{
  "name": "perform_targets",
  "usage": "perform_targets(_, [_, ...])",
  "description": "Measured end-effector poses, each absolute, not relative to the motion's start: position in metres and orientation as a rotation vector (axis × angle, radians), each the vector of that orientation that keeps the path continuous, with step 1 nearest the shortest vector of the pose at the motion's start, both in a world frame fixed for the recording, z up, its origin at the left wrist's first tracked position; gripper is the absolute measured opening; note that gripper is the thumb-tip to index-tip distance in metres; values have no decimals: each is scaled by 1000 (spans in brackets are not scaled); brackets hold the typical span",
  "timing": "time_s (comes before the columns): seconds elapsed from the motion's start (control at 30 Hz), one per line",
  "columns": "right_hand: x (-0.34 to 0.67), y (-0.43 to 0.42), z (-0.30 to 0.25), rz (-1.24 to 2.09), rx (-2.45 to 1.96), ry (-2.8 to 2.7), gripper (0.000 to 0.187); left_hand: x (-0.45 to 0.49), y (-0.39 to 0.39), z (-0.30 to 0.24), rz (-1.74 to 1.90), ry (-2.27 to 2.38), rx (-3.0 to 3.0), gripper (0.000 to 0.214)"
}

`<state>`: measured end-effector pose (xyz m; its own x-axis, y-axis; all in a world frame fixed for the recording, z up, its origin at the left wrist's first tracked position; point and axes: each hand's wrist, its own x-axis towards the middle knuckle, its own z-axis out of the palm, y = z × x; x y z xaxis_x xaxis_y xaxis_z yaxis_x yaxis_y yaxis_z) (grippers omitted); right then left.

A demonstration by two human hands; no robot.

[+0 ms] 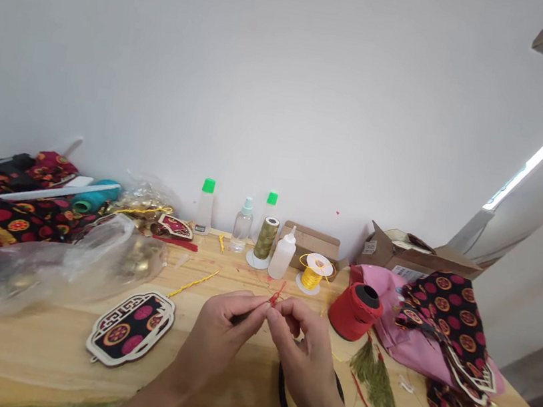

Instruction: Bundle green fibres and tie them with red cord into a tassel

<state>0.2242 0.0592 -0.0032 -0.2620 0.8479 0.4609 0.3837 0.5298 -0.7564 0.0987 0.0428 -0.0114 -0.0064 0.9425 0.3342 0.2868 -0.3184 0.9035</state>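
Note:
Both hands meet over the middle of the table around a small knotted red cord (277,295), whose loose end sticks up past the fingertips. My left hand (220,334) is closed, thumb and forefinger pinching the cord from the left. From the other side my right hand (304,353) pinches it too, fingers curled; part of the cord is hidden in the fingers. A black ring (284,404) lies under my right hand. Left of my hands rests a flat ornament (132,329) with a pale frame, patterned fabric and a yellow cord (194,283).
Behind stand a squeeze bottle (283,257), an olive thread spool (266,238), a spray bottle (242,228) and a yellow cord spool (312,278). Right are a red thread cone (355,313), green tassels (380,384) and a cardboard box (425,257). A plastic bag (54,274) lies left.

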Motion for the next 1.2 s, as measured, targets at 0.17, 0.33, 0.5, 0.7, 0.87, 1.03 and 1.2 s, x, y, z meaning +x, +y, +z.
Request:
perform_targets(0.17, [224,60,-6,691,-1022,-1833,18,99,43,-14,1373,1325,1647,25])
perform_targets(0.33, [227,60,-9,381,-1002,-1948,15,99,46,-14,1301,1229,1470,29])
perform_targets(0.5, [227,63,-13,-34,-958,-2033,14,100,48,-14,1277,1148,1290,28])
perform_targets(0.7, [223,62,-12,-317,-921,-2110,16,101,46,-16,1253,1015,994,29])
perform_targets(0.87, [226,60,-8,-136,-796,-2121,12,99,47,-21,1278,982,899,26])
perform_targets(1.03, [228,59,-7,260,-932,-1960,11,99,46,-13,1311,1052,1129,26])
perform_targets(1.2, [224,58,-9,601,-1045,-1842,18,101,44,-8,1410,1071,1439,20])
